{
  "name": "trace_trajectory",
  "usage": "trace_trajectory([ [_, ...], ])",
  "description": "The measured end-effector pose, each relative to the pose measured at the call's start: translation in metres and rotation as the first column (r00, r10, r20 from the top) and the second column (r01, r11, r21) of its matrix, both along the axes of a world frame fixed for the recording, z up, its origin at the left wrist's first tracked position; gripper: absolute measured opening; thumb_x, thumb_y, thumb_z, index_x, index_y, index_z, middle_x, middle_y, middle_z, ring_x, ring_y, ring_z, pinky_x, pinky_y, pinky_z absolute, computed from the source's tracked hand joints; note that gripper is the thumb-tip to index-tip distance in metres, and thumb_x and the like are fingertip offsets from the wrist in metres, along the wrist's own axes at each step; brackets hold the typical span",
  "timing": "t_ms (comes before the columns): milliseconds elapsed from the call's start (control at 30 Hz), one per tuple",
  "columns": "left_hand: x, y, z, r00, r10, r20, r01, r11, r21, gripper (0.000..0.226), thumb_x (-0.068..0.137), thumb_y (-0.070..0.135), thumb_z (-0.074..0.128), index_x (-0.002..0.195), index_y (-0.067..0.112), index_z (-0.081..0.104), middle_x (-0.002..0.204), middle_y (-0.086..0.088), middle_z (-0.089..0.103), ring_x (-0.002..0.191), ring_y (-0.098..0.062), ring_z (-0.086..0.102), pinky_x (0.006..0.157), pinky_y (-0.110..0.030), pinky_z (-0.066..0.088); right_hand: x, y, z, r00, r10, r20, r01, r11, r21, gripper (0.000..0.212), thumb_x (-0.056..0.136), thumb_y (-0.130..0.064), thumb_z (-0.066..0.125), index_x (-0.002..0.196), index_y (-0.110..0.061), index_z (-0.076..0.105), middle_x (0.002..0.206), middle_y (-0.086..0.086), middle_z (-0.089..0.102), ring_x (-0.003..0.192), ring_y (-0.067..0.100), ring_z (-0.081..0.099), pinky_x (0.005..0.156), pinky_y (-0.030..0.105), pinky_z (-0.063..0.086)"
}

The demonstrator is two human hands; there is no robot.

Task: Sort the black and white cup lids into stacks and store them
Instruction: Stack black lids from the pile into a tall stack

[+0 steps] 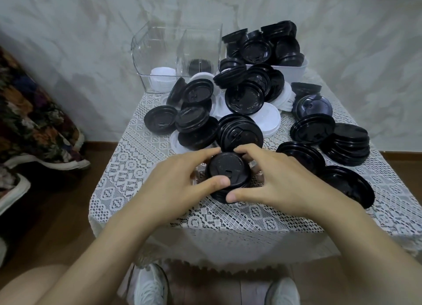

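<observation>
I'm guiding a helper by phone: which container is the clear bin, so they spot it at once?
On the lace-covered table, look to the far left corner by the wall. The clear bin stands there, with white lids in its left half and black lids in its right. Unlike the heaped white tub beside it, it is see-through.

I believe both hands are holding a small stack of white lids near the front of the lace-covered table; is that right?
Not quite: the head view shows the left hand and right hand holding a stack of black lids, not white. The rest is right.
</observation>
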State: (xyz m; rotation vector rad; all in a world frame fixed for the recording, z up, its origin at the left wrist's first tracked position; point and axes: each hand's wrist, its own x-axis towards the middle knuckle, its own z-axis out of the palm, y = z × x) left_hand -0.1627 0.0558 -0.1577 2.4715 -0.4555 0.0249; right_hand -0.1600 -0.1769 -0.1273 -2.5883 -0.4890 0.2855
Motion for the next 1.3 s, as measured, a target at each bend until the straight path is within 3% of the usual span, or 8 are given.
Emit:
trace_trajectory([
  [200,0.0,0.002,0.001,0.999,-0.044,0.009,0.044,0.999,-0.015,0.085,0.074,0.091,0.048,0.15,0.053,0.04,0.136,0.035,0.053,0.112,0.009,0.051,0.087,-0.014,0.038,0.004,-0.014,-0.007,0.999,0.012,-0.037,-0.008,0.994,0.112,0.075,0.076,-0.074,0.069,0.143,-0.064,0.037,0.129,-0.028,0.057,0.108,-0.005,0.061,0.101,0.032,0.053],
  [367,0.003,0.0,0.003,0.998,-0.065,0.008,0.065,0.998,0.002,0.085,0.069,0.086,0.055,0.147,0.053,0.045,0.108,0.052,0.041,0.101,0.016,0.045,0.084,-0.008,0.033,0.007,-0.015,-0.01,1.0,0.025,-0.011,-0.023,0.992,0.128,0.071,0.079,-0.066,0.073,0.142,-0.066,0.039,0.125,-0.034,0.058,0.105,-0.007,0.062,0.1,0.029,0.052],
  [633,0.005,-0.002,0.0,0.997,-0.078,0.011,0.077,0.996,0.051,0.085,0.07,0.08,0.057,0.148,0.048,0.047,0.12,0.031,0.057,0.105,0.007,0.045,0.083,-0.008,0.033,0.008,-0.013,-0.015,1.0,-0.004,-0.021,0.006,0.994,0.105,0.073,0.078,-0.059,0.079,0.143,-0.058,0.045,0.1,-0.035,0.054,0.11,0.003,0.061,0.103,0.034,0.049],
  [833,0.004,-0.003,-0.001,0.999,-0.045,0.014,0.042,0.991,0.124,0.091,0.071,0.082,0.059,0.153,0.044,0.042,0.14,0.024,0.057,0.124,-0.004,0.046,0.099,-0.026,0.039,0.006,-0.012,-0.025,0.998,-0.038,-0.039,0.042,0.993,0.112,0.076,0.079,-0.064,0.074,0.144,-0.063,0.034,0.143,-0.008,0.061,0.129,0.017,0.058,0.108,0.043,0.048],
  [1033,0.01,-0.001,-0.003,0.997,-0.069,0.016,0.065,0.984,0.164,0.091,0.072,0.085,0.059,0.152,0.046,0.042,0.137,0.024,0.06,0.12,-0.006,0.048,0.099,-0.03,0.043,-0.002,-0.008,-0.021,0.999,-0.013,-0.035,0.016,0.998,0.062,0.076,0.091,-0.056,0.068,0.155,-0.052,0.027,0.152,-0.009,0.054,0.139,0.015,0.05,0.112,0.039,0.042],
  [1133,0.008,0.0,0.0,0.999,-0.049,0.008,0.048,0.997,0.059,0.087,0.069,0.089,0.058,0.145,0.047,0.052,0.127,0.023,0.065,0.111,0.002,0.055,0.095,-0.03,0.048,-0.009,-0.005,-0.016,0.999,0.027,0.02,-0.027,1.0,0.008,0.077,0.095,-0.055,0.062,0.16,-0.046,0.021,0.16,-0.017,0.04,0.145,0.008,0.04,0.114,0.032,0.036],
  [1200,0.008,0.0,0.007,0.999,0.043,0.026,-0.04,0.995,-0.09,0.076,0.071,0.089,0.054,0.131,0.044,0.065,0.113,0.027,0.067,0.098,0.014,0.058,0.083,-0.021,0.047,-0.011,-0.005,-0.013,0.999,0.025,0.026,-0.025,1.0,0.018,0.08,0.094,-0.057,0.062,0.16,-0.046,0.02,0.162,-0.02,0.035,0.146,0.005,0.038,0.115,0.03,0.034],
  [1300,0.026,0.009,0.016,0.957,0.247,0.155,-0.218,0.959,-0.18,0.047,0.082,0.071,0.057,0.113,0.039,0.072,0.1,0.027,0.068,0.086,0.008,0.06,0.073,-0.022,0.044,-0.012,-0.004,-0.011,1.0,0.012,-0.002,-0.012,0.999,0.049,0.088,0.087,-0.065,0.066,0.158,-0.054,0.015,0.162,-0.021,0.034,0.146,0.008,0.039,0.117,0.035,0.035],
])
